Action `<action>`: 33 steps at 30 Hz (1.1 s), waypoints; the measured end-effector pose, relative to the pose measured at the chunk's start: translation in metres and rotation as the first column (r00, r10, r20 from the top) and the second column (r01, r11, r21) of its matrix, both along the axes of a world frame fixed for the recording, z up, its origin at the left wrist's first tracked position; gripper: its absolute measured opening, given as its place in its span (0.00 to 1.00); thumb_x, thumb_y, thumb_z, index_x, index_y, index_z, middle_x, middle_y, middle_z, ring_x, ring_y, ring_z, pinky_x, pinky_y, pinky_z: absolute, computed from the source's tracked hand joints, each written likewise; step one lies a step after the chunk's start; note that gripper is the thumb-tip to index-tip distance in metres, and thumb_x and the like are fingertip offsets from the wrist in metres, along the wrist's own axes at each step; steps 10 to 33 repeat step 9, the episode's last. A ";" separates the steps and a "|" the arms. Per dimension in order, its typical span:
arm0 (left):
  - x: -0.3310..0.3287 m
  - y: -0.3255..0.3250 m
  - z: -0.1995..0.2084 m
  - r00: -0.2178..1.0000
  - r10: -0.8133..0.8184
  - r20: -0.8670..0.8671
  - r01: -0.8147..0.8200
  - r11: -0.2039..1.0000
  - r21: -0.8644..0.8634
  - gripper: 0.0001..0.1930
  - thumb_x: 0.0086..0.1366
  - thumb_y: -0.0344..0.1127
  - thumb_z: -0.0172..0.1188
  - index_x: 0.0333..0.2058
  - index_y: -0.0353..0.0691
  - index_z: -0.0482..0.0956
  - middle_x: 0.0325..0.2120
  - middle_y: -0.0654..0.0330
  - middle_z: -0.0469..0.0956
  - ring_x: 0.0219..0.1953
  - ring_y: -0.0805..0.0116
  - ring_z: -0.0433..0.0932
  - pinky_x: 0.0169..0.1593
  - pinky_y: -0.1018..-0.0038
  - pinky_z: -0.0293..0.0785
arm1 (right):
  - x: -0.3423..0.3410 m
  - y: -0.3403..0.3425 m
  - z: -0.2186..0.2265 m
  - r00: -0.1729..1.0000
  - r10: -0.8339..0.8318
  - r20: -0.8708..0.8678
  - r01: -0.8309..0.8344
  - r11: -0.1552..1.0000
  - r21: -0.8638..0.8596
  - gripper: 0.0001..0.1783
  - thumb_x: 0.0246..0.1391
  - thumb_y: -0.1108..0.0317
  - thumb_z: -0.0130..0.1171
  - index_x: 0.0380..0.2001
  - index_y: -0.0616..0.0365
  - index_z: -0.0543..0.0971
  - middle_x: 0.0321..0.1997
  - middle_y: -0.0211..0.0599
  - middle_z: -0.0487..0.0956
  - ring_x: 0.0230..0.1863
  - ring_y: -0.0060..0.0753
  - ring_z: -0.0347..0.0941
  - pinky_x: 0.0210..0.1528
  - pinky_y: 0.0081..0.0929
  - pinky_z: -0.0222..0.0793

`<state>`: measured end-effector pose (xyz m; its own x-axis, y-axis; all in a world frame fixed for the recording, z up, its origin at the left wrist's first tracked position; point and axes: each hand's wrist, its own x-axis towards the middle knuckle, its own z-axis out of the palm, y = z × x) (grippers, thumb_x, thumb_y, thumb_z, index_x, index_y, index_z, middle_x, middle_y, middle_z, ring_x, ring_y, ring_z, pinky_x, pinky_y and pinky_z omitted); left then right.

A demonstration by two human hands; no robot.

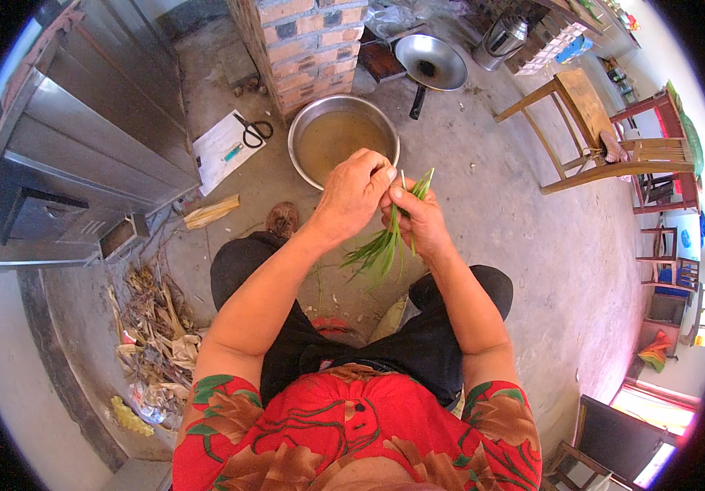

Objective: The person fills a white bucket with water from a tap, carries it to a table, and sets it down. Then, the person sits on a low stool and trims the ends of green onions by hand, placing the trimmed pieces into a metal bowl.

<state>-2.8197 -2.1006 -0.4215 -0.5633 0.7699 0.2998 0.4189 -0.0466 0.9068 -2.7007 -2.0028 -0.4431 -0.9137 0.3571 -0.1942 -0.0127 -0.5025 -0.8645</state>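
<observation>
My right hand (420, 218) is closed around a bunch of chives (380, 250), whose long thin green leaves hang down to the left below the fingers. A few ends stick up above the thumb. Touching the right fingers, my left hand (351, 193) has its thumb and fingers pinched together at the top of the bunch. Whatever it grips there is too small to make out. Just beyond both hands, a metal basin (293, 149) on the floor holds cloudy brownish water; the left hand overlaps its near rim.
Scissors (253, 131) and a small turquoise item lie on a white sheet (215, 155) at left, near a wood piece (212, 211). Dry husks (160, 327) are heaped nearer. A wok (442, 57), brick pillar (311, 57), metal cabinet (99, 123) and wooden chair (582, 106) stand around.
</observation>
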 end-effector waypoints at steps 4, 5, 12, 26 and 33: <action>-0.015 0.001 0.001 0.970 0.179 0.167 -0.187 0.982 0.038 0.13 0.66 0.41 0.50 0.29 0.37 0.73 0.21 0.64 0.68 0.24 0.75 0.69 0.30 0.76 0.68 | 0.003 -0.003 0.005 0.998 0.039 -0.040 -0.038 0.999 0.032 0.14 0.56 0.59 0.52 0.24 0.57 0.74 0.13 0.23 0.64 0.10 0.12 0.49 0.13 0.15 0.42; -0.022 -0.001 0.003 0.936 0.226 0.271 -0.236 0.972 0.005 0.13 0.66 0.42 0.49 0.29 0.38 0.73 0.21 0.65 0.67 0.24 0.75 0.68 0.31 0.76 0.68 | 0.005 -0.003 0.005 0.998 0.049 -0.048 -0.047 0.998 0.047 0.13 0.56 0.59 0.52 0.24 0.57 0.74 0.13 0.23 0.65 0.10 0.12 0.49 0.13 0.15 0.43; -0.039 -0.014 0.016 0.889 0.054 0.454 -0.076 0.997 0.030 0.16 0.67 0.47 0.48 0.30 0.39 0.72 0.20 0.68 0.66 0.23 0.77 0.65 0.33 0.79 0.68 | 0.003 -0.003 0.006 0.995 -0.051 -0.085 0.043 0.995 -0.093 0.12 0.56 0.60 0.53 0.25 0.57 0.73 0.14 0.24 0.66 0.11 0.13 0.50 0.14 0.15 0.45; -0.039 -0.014 0.016 0.889 0.054 0.454 -0.076 0.997 0.030 0.16 0.67 0.47 0.48 0.30 0.39 0.72 0.20 0.68 0.66 0.23 0.77 0.65 0.33 0.79 0.68 | 0.003 -0.003 0.006 0.995 -0.051 -0.085 0.043 0.995 -0.093 0.12 0.56 0.60 0.53 0.25 0.57 0.73 0.14 0.24 0.66 0.11 0.13 0.50 0.14 0.15 0.45; -0.039 -0.014 0.016 0.889 0.054 0.454 -0.076 0.997 0.030 0.16 0.67 0.47 0.48 0.30 0.39 0.72 0.20 0.68 0.66 0.23 0.77 0.65 0.33 0.79 0.68 | 0.003 -0.003 0.006 0.995 -0.051 -0.085 0.043 0.995 -0.093 0.12 0.56 0.60 0.53 0.25 0.57 0.73 0.14 0.24 0.66 0.11 0.13 0.50 0.14 0.15 0.45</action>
